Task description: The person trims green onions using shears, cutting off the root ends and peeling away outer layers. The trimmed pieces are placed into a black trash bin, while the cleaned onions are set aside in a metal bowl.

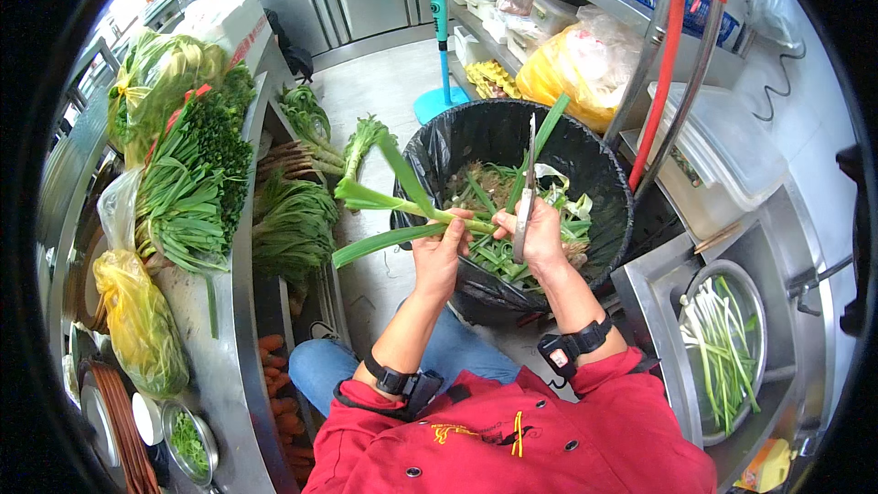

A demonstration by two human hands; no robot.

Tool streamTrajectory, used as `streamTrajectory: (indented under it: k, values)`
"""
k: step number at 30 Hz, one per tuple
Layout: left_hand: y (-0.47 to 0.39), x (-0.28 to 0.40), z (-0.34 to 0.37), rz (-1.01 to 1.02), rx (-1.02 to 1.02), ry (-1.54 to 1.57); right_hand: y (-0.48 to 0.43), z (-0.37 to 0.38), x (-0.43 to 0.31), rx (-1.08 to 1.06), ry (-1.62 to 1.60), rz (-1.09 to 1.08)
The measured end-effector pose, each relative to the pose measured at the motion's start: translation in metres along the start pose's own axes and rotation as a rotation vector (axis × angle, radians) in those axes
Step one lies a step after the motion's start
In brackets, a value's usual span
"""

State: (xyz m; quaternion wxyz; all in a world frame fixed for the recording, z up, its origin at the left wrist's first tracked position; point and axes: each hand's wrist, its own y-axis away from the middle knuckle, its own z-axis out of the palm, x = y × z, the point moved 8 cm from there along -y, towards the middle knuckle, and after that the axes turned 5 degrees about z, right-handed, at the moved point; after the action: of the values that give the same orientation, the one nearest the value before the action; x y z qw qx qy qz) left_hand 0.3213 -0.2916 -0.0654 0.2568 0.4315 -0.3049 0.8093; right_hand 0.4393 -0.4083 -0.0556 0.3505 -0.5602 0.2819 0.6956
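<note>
Over a bin lined with a black bag (617, 219), my left hand (442, 247) grips the stalk of a green leek or large scallion (405, 204), its leaves spreading to the left. My right hand (535, 230) pinches the stalk's other end with thumb and finger and also holds a knife (527, 202), blade pointing away from me. Behind the knife a long green leaf rises. Trimmed leaves and roots (494, 261) lie inside the bin, under both hands.
Leafy greens (185, 185) and a yellow bag of greens (137, 322) lie on the left steel counter (236, 357). Carrots (280, 391) sit on the shelf below. At right, a metal basin (760, 357) of scallions (720, 350) stands in the sink. Red-wrapped poles (662, 89) rise beside the bin.
</note>
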Motion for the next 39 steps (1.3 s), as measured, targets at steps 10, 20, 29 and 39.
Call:
streamTrajectory:
  k: [10, 20, 29, 39]
  values:
    - [-0.014, 0.054, -0.101, 0.134, 0.407, 0.094, -0.022, -0.084, -0.019, 0.35, 0.156, -0.068]
    - [-0.02, 0.075, -0.103, 0.237, 0.327, 0.086, -0.007, -0.054, -0.004, 0.298, 0.804, 0.01]
    - [0.015, 0.044, -0.004, 0.304, -0.013, -0.102, 0.004, 0.038, -0.005, 0.092, 0.434, -0.15]
    - [0.031, 0.047, -0.013, 0.338, 0.129, -0.179, -0.007, -0.001, -0.008, 0.239, 0.569, -0.307]
